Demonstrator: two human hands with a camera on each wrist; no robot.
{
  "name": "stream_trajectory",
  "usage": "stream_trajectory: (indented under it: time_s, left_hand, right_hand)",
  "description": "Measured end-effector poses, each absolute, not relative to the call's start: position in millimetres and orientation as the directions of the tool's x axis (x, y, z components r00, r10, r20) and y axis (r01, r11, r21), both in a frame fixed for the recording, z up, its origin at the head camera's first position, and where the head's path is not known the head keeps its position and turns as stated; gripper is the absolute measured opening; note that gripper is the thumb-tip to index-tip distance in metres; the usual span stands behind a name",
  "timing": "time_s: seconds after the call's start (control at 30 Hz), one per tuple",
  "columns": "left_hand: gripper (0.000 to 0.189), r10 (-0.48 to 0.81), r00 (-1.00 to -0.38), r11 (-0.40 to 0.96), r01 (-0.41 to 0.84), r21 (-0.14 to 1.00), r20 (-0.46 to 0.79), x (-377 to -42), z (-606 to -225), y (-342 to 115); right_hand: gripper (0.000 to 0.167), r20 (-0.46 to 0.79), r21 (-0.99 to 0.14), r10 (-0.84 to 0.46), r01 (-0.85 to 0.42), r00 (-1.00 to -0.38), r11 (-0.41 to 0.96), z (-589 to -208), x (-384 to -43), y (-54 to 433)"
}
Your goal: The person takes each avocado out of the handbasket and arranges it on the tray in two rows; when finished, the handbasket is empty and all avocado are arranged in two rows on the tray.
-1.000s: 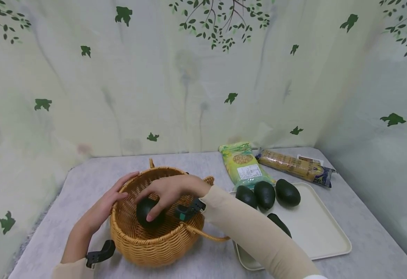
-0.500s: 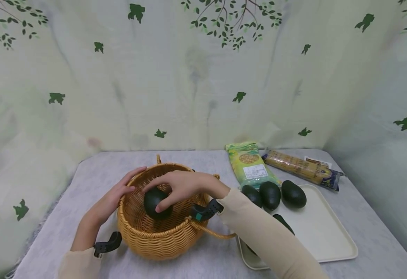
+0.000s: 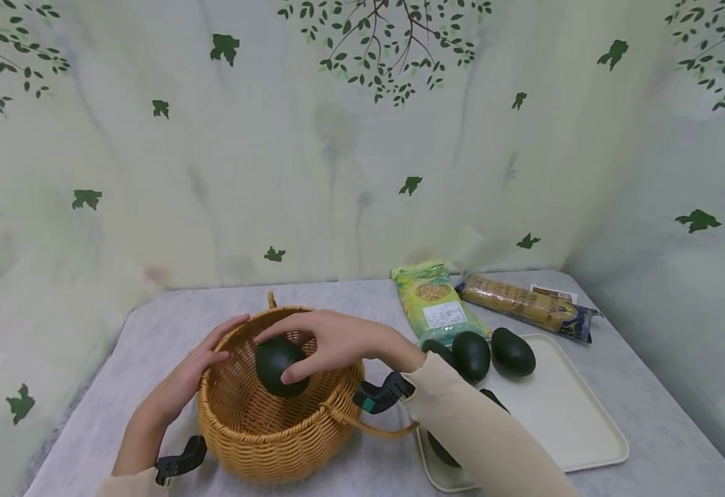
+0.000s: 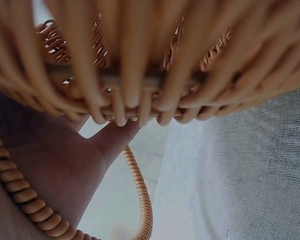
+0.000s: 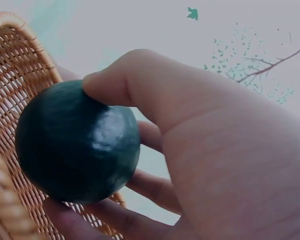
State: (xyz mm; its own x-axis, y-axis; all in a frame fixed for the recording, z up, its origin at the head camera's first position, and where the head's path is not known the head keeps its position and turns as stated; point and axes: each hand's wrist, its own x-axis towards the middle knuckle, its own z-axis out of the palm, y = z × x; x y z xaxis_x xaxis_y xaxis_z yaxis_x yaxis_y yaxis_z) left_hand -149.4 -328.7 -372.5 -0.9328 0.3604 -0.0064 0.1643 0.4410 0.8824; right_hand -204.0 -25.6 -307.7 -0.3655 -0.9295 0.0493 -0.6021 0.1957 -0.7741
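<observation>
A round-looking dark green avocado [image 3: 278, 367] is in the grip of my right hand [image 3: 352, 339], thumb on one side and fingers on the other. In the head view it overlaps the opening of a wicker basket [image 3: 275, 452]. The right wrist view shows the glossy avocado [image 5: 75, 145] large, with the basket's woven wall [image 5: 20, 65] behind it. My left hand [image 3: 185, 378] holds the basket's left rim, thumb over the edge. Basket weave hides its fingertips in the left wrist view, where a coiled handle [image 4: 140, 185] hangs beside the hand.
Right of the basket lies a cream tray [image 3: 576, 421] with several avocados [image 3: 513, 352], some partly hidden by my right sleeve [image 3: 461, 407]. Behind it are a green-yellow bag [image 3: 433, 297] and a long pasta packet [image 3: 523, 301]. A wicker handle [image 3: 381, 431] reaches the tray's edge.
My right hand has lifted the avocado from lower in the basket toward its opening, moving slightly right. The left hand stays on the rim. The head view has shifted a little.
</observation>
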Motion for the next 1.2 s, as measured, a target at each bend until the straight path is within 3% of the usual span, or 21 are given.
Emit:
stream_trajectory:
  time_s: [0.37, 1.2]
  left_hand:
    - [0.057, 0.364, -0.931, 0.422, 0.178, 0.889, 0.014, -146, -372, -327]
    - [0.057, 0.352, -0.936, 0.42, 0.161, 0.893, 0.004, -142, -372, -329]
  right_hand:
    - [0.061, 0.131, -0.761, -0.888, -0.619, -0.441, 0.195, -306, -197, -4]
    - [0.062, 0.209, -0.887, -0.782, -0.45, -0.587, 0.1, -302, -169, 77]
